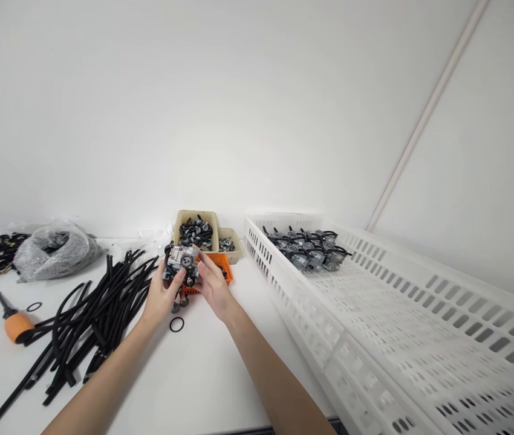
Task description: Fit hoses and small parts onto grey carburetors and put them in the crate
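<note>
A silver and black carburetor (181,257) is held up over the table between my two hands. My left hand (166,293) is closed round its left side, the thumb lying across the front. On the right side, my right hand (211,281) grips it with bent fingers, partly hidden behind the body. Just behind it sits an orange basket (225,266) with dark parts inside. Small round metal parts (179,304) show below the carburetor, and a black rubber ring (176,324) lies on the white table nearer to me.
Black hoses (98,314) lie heaped at left, beside an orange-handled tool (16,326) and a bubble-wrap bundle (57,251). Two beige bins (176,232) of small parts stand at the wall. At right, a large white crate (338,338) holds several carburetors (306,248).
</note>
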`<state>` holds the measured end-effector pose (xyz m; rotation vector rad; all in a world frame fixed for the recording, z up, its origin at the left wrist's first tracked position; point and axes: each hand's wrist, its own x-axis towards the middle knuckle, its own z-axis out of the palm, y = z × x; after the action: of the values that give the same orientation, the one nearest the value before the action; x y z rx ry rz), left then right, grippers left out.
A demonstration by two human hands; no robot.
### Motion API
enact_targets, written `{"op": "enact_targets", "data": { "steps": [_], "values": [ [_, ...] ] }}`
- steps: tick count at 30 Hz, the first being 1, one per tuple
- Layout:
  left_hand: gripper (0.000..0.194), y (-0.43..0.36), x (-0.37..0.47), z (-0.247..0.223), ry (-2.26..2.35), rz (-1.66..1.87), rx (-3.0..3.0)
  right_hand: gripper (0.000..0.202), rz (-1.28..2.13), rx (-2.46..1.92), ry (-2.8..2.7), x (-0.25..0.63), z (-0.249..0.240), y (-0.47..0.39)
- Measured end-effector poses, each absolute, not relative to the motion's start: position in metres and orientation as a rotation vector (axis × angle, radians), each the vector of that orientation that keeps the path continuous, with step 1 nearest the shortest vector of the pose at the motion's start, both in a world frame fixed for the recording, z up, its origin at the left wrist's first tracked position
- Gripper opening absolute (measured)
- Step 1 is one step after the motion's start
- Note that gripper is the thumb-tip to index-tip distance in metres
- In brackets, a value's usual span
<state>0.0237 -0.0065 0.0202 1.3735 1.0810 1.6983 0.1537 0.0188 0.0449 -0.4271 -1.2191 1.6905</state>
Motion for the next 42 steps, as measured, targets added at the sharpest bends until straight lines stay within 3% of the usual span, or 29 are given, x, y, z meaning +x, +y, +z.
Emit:
{"op": "enact_targets", "data": {
  "steps": [10,20,26,36,42],
  "values": [
    [0.053,-0.005,0.023,0.022,1.05,1.603,1.365,0.057,1.569,-0.515,-1.23,0.152,0.039,0.023],
    [0.041,-0.006,0.017,0.025,0.858,1.487,1.346,0.057,1.508,-0.664,-1.135,0.153,0.041,0.026],
    [0.05,-0.001,0.012,0.023,0.769,1.434,1.217,0.053,1.528,-0.683,-1.089,0.153,0.044,0.023],
    [0.049,-0.002,0.01,0.024,0.762,1.39,1.15,0.051,1.569,-0.687,-1.015,0.151,0.043,0.025],
    [0.048,0.0,0.01,0.02,0.846,1.442,1.241,0.059,1.612,-0.712,-0.973,0.15,0.037,0.032]
  ]
}}
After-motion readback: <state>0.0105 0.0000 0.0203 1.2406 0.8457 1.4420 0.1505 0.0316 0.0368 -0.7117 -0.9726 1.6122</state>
